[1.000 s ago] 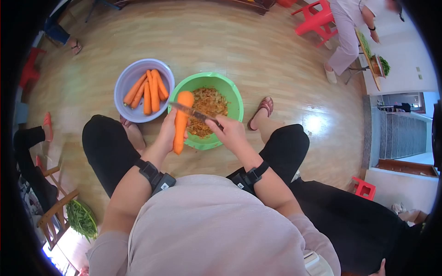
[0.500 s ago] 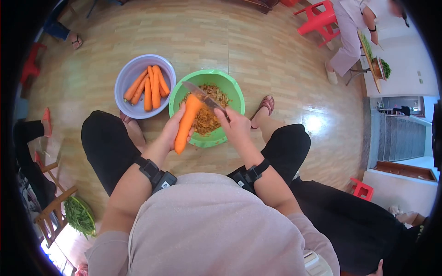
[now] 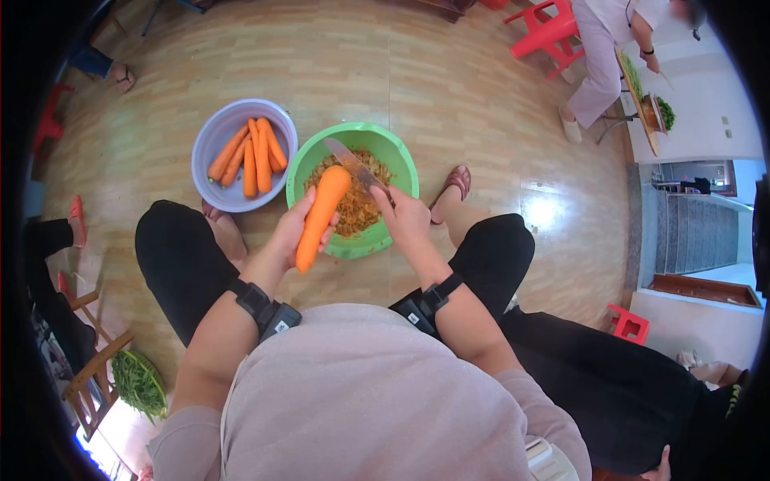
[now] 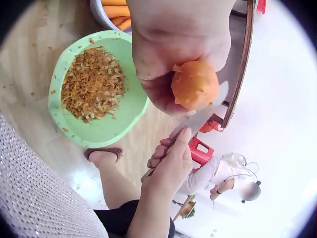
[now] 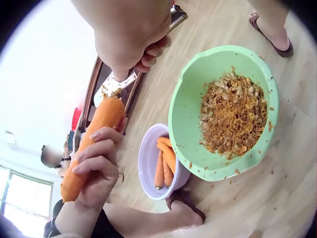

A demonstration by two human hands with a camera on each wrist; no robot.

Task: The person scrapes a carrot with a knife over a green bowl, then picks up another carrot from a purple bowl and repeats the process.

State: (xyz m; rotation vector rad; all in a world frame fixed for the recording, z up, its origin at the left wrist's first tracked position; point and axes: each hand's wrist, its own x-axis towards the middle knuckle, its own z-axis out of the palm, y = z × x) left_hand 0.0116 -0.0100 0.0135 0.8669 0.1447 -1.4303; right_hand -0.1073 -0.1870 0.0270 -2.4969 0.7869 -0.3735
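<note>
My left hand (image 3: 293, 231) grips a large orange carrot (image 3: 323, 216), its fingers wrapped round the lower half and the thick end pointing away from me. In my right hand (image 3: 407, 218) is a knife (image 3: 358, 167), held by the handle with its blade just beyond the carrot's thick end. Shreds of peel cling to the blade (image 5: 110, 88) in the right wrist view. Below both hands stands a green basin (image 3: 395, 144) with a heap of brown and orange peelings (image 5: 233, 116) in it. From the left wrist camera the carrot (image 4: 195, 85) shows end-on.
A pale purple basin (image 3: 202, 138) with several carrots (image 3: 251, 160) stands left of the green one. My sandalled foot (image 3: 453, 192) is to the right. Another person (image 3: 605, 60) works at a side table by a red stool (image 3: 552, 38). A basket of greens (image 3: 138, 383) sits at lower left.
The knife has swung from lying across the carrot to beyond its thick end, blade pointing away. The carrot has tilted, its thick end shifting right over the green basin.
</note>
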